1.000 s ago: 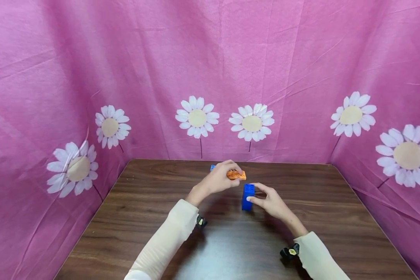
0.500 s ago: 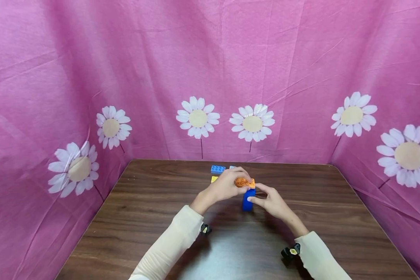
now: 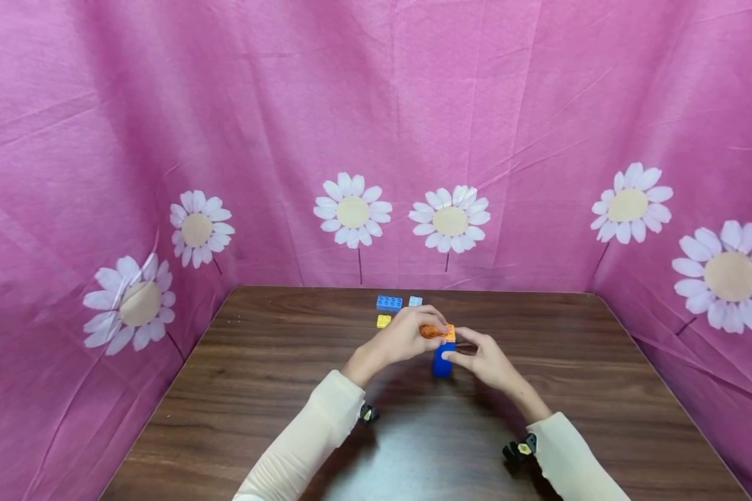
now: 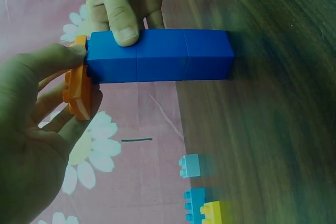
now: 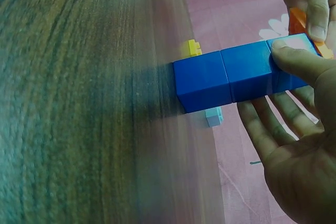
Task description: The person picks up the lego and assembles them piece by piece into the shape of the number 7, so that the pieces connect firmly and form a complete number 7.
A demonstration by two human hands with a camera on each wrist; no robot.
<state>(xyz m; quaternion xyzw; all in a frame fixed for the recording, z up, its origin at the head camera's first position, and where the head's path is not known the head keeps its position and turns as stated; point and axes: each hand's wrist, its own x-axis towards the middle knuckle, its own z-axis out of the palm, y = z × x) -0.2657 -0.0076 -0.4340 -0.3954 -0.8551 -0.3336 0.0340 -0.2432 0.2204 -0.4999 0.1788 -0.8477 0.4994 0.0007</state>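
- Orange brick (image 3: 440, 331) at the top of the blue stack (image 3: 443, 360), partly seated: in the left-wrist view one end meets the stack's top edge (image 4: 157, 56) while the brick (image 4: 77, 92) overhangs to one side.
- Blue stack of three cubes, upright on the wooden tabletop (image 3: 263, 390), roughly mid-width and toward the far half.
- Left hand (image 3: 406, 335) clamped on the orange brick, thumb and fingers (image 4: 47, 61) curled round it from the left.
- Right hand (image 3: 484, 360) clamped on the upper part of the blue stack, thumb (image 5: 294, 59) pressed on one face, fingers (image 5: 262, 129) curved behind.
- Both hands close together at the stack's top, almost touching.
- Beyond the hands, near the tabletop's far edge: a mid-blue brick (image 3: 389, 303), a small pale-blue brick (image 3: 416, 301) just beside it, a small yellow brick (image 3: 384, 321) a little nearer; all three apart from the stack.
- Cream sleeves (image 3: 313, 431) on both forearms, a small black device (image 3: 519, 450) at each wrist.
- Pink cloth with white daisies (image 3: 354, 210) hung behind and along both sides of the tabletop.
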